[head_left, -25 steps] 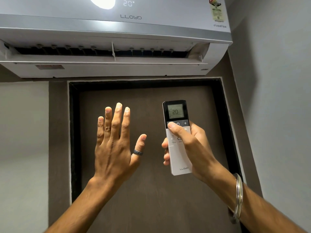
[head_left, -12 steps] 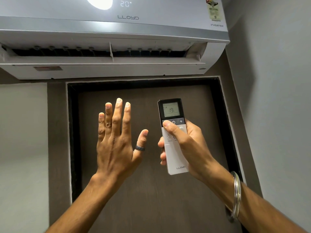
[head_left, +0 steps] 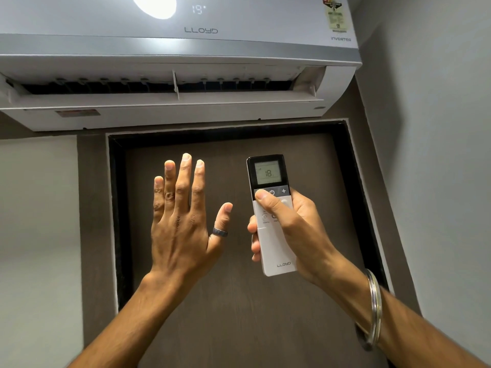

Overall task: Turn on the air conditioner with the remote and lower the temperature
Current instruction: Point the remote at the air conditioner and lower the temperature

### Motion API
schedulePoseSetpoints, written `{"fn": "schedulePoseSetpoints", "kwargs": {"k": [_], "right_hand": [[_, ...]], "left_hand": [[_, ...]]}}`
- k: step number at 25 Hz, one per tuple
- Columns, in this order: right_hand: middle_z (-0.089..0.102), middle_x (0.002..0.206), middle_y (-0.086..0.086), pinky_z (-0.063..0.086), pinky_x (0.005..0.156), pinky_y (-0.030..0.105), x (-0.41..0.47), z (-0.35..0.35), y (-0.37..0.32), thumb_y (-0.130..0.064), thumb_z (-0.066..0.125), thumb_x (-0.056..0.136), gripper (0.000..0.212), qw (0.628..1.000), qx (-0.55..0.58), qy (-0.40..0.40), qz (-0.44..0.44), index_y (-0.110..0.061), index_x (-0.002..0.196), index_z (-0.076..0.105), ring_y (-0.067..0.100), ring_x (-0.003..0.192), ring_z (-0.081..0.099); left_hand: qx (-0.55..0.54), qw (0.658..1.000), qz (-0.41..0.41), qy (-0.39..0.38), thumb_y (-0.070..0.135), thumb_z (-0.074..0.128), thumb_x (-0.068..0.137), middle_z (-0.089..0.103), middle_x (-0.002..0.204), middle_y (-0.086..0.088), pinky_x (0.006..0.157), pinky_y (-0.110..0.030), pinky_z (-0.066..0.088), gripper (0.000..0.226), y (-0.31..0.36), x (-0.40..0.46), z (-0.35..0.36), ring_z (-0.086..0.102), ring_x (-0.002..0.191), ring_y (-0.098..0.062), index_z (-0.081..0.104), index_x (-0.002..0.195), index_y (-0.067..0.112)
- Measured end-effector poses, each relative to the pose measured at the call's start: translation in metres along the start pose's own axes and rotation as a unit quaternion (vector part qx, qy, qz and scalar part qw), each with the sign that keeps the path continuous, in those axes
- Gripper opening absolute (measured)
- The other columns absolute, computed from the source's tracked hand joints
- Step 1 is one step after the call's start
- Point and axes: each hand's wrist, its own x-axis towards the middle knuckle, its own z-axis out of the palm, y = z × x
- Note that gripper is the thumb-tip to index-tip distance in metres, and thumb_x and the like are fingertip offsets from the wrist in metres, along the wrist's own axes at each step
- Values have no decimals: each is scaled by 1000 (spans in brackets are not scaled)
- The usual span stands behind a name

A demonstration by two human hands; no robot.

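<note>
The right thumb presses flat on the leftmost button of the dark strip under the screen, beside the power and plus keys; the other fingers curl round the left edge of the remote — the right hand grips it upright, screen reading 18; the left hand is held up empty beside it, fingers straight and together, thumb splayed; above, the air conditioner has its flap open — its panel shows 19.
</note>
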Motion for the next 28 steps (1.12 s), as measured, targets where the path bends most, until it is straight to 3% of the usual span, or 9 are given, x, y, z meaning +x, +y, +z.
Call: {"fn": "schedulePoseSetpoints", "kwargs": {"k": [16,28], "right_hand": [[74,73,10,63,52,36,2,2,-9,-33,62,106,18,1000,14,-6,-9,-15,103,58,25,52,72],[75,77,9,63,55,37,0,-3,-9,-35,62,105,14,1000,-17,-4,1,-22,104,58,26,54,72]], "left_hand": [[15,999,23,17,58,34,101,9,173,-15,132,-45,-3,81,-3,8,-5,1,161,-33,22,163,8],[22,999,29,20,60,33,101,10,173,-16,132,-45,-2,82,-2,10,-3,2,161,-33,22,163,8]]}}
